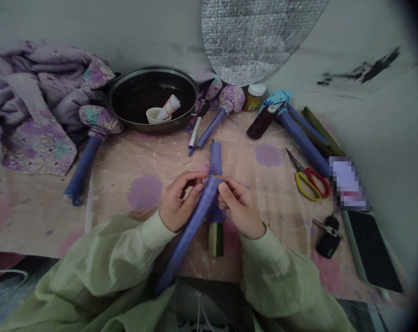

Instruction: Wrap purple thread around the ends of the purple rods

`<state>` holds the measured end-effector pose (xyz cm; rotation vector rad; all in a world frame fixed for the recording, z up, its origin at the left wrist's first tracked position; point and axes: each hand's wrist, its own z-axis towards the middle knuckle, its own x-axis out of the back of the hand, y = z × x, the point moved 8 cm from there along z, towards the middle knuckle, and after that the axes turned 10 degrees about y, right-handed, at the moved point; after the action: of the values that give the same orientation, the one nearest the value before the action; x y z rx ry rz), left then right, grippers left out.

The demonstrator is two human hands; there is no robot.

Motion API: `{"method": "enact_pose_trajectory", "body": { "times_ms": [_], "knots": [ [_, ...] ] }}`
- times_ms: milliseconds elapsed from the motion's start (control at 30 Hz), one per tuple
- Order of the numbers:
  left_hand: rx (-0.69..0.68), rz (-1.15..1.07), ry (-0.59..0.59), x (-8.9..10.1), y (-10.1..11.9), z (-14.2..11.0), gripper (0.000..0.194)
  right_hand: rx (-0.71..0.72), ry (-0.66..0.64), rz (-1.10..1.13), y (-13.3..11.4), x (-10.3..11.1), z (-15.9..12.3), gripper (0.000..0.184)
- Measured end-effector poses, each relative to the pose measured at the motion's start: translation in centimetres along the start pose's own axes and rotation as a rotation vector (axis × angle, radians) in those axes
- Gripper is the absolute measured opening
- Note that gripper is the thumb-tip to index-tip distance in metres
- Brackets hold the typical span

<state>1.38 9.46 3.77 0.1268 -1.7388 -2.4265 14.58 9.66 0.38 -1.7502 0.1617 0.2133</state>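
My left hand (179, 200) and my right hand (238, 206) meet over the table, both gripping a long rod wrapped in blue-violet thread (190, 230). That rod slants down towards my body, and its upper end lies against a second thread-wrapped rod (215, 159). The second rod stands lengthwise under my hands, with a bare green bamboo section (216, 240) at its near end. My fingers hide the place where the two rods cross. Neither hand shows a loose thread end clearly.
Thread-wrapped sticks with floral fabric heads (91, 147) lie behind my hands, near a black pan (150, 99) holding a white cup. Red-and-yellow scissors (307, 183), a black phone (371, 249) and a car key (328, 237) lie to the right. Crumpled floral cloth (32, 110) sits left.
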Motion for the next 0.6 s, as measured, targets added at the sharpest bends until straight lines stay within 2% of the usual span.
{"method": "enact_pose_trajectory", "body": {
  "times_ms": [133,267,367,533,600],
  "knots": [
    [0.139,-0.163,-0.037,-0.4,-0.8,-0.4,0.027,0.015,0.028,-0.046,-0.4,0.2,0.0,0.04],
    [0.195,-0.056,-0.082,-0.9,-0.9,-1.1,0.058,0.066,0.064,-0.08,-1.2,0.2,0.1,0.039],
    [0.259,0.001,-0.073,-0.9,-0.9,-1.4,0.057,0.078,0.083,-0.084,-1.5,0.3,0.2,0.035],
    [0.292,-0.027,0.001,-0.4,-0.9,-1.2,0.051,0.124,0.197,-0.147,-1.8,1.6,0.2,0.025],
    [0.304,-0.052,0.01,-0.3,-1.0,-1.1,0.046,0.137,0.172,-0.115,-1.9,1.6,0.2,0.022]
  ]
}}
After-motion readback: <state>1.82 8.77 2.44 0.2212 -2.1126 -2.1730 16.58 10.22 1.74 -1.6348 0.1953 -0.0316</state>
